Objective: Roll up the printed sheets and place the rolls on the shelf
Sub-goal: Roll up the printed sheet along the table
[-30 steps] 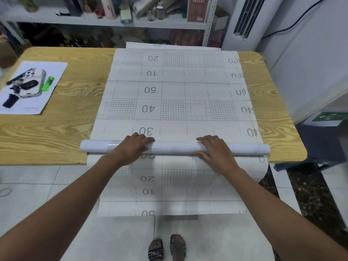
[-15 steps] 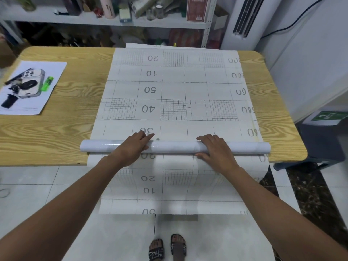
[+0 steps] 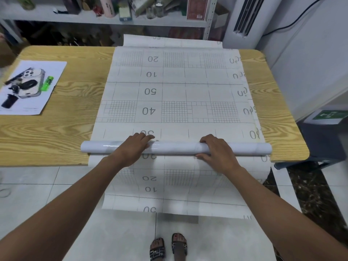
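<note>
A long white printed sheet (image 3: 173, 91) with grids and numbers lies along the wooden table (image 3: 56, 132), and its near end hangs over the front edge toward the floor. A glossy white roll (image 3: 175, 147) lies across it close to that edge. My left hand (image 3: 131, 149) rests flat on the roll left of centre, its fingers reaching past it onto the sheet. My right hand (image 3: 216, 151) grips the roll right of centre, fingers curled over the top and thumb on the near side. The grey metal shelf (image 3: 94, 18) stands behind the table.
A paper (image 3: 32, 87) at the table's left carries a phone, a green lighter and small dark items. The shelf is crowded with bottles and boxes. A white air conditioner (image 3: 244, 16) stands at the back right, and a dark box with a green sign (image 3: 327, 117) on the right.
Both hands stay on the roll, and the roll has barely shifted. My left fingers slide slightly over its top.
</note>
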{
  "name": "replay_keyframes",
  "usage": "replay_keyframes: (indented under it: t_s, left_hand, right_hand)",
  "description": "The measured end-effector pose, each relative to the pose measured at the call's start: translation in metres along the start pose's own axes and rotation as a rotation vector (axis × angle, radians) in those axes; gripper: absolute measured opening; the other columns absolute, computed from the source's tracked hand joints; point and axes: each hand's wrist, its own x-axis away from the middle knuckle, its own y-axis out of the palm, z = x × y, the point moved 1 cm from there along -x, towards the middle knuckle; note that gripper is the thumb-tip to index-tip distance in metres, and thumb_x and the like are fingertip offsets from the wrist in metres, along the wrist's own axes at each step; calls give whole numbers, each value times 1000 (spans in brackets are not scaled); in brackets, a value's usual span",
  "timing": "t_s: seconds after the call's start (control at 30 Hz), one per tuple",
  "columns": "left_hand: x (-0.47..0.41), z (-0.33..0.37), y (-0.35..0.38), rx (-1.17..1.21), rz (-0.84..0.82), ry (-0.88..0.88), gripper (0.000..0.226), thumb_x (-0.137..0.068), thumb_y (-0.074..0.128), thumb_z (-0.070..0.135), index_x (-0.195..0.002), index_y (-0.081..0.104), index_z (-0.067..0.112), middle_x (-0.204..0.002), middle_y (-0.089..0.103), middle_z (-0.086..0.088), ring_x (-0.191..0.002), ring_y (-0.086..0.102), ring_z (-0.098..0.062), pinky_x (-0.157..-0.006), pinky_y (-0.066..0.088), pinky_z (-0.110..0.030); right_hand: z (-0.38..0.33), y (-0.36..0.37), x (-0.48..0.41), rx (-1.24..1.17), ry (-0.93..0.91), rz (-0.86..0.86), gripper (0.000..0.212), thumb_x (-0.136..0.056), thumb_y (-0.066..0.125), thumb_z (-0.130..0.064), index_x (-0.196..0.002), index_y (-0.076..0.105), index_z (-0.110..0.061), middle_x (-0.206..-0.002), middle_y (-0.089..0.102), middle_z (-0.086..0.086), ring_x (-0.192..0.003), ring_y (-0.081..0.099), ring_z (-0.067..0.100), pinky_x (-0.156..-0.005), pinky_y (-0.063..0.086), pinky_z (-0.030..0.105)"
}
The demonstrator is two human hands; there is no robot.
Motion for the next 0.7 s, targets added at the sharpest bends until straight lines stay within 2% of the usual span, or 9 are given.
replay_keyframes:
  t_s: [0.17, 0.27, 0.4, 0.53, 0.7]
  left_hand:
    - [4, 4, -4, 19, 77, 8, 44, -93, 39, 36, -124, 50, 7, -115, 53, -14, -96, 51, -32, -79, 41, -40]
    - [4, 7, -4, 29, 83, 21, 42, -87, 59, 31, -123, 51, 10, -116, 53, -12, -97, 50, -29, -79, 38, -36]
    - [5, 6, -4, 0, 78, 51, 52, -73, 75, 29, -118, 55, 12, -109, 56, -10, -92, 50, -30, -77, 40, -37]
    - [6, 5, -3, -22, 119, 67, 55, -68, 78, 31, -115, 58, 11, -103, 57, -11, -89, 51, -31, -74, 34, -34]
    - [5, 4, -3, -30, 102, 45, 56, -74, 73, 34, -122, 53, 14, -109, 55, -8, -95, 48, -27, -79, 31, -32]
  right_hand:
    - [3, 3, -1, 0, -18, 8, 42, -77, 74, -37, -107, 57, -12, -102, 59, 1, -87, 54, 23, -74, 31, 27]
    - [6, 6, -2, 9, -34, 11, 42, -76, 74, -38, -105, 57, -12, -101, 58, 1, -85, 53, 24, -73, 35, 30]
    - [10, 8, -5, 76, -60, 15, 41, -76, 73, -40, -104, 60, -13, -101, 58, 2, -85, 52, 24, -75, 41, 34]
    - [12, 10, -6, 126, -64, 10, 40, -77, 72, -41, -104, 61, -14, -101, 58, 2, -86, 52, 25, -76, 43, 36]
    - [11, 10, -5, 130, -46, -11, 36, -80, 69, -40, -104, 61, -14, -99, 58, 3, -85, 52, 25, -76, 43, 37]
